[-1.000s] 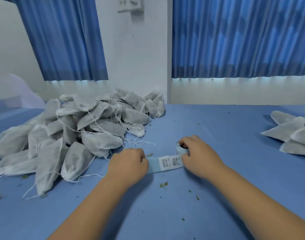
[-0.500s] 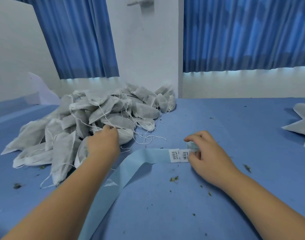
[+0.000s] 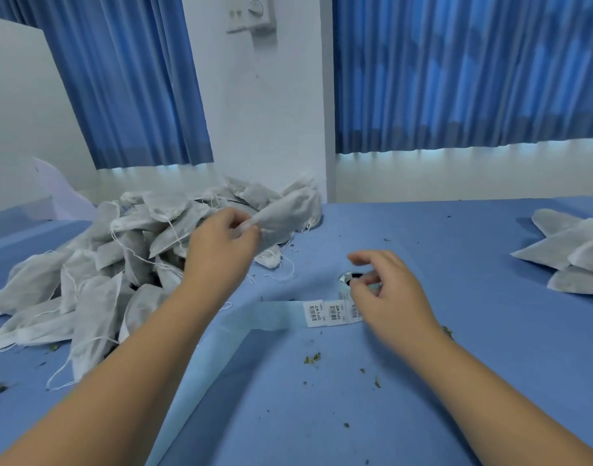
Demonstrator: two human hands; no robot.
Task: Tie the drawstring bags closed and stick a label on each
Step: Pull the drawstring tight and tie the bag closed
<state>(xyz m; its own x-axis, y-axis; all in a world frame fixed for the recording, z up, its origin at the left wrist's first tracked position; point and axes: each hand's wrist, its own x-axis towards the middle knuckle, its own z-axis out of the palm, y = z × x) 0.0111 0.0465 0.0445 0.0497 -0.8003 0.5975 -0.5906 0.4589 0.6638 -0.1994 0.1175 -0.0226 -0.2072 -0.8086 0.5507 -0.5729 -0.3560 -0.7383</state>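
Note:
My left hand (image 3: 221,243) pinches the neck of one white drawstring bag (image 3: 286,213) and holds it lifted above the table, just right of the big pile of bags (image 3: 96,264). My right hand (image 3: 386,287) hovers over the small label roll (image 3: 347,280), fingers loosely curled and slightly blurred; I cannot tell whether they touch it. A pale blue backing strip (image 3: 271,314) runs left from the roll and bends toward me. White barcode labels (image 3: 325,312) sit on it by my right hand.
A second, smaller heap of white bags (image 3: 571,253) lies at the right edge of the blue table (image 3: 490,364). Green crumbs (image 3: 312,358) dot the cloth. Blue curtains and a white wall stand behind the table.
My left hand left the strip, reached into the pile and lifted one bag up and right. My right hand let go of the roll and rose slightly above it.

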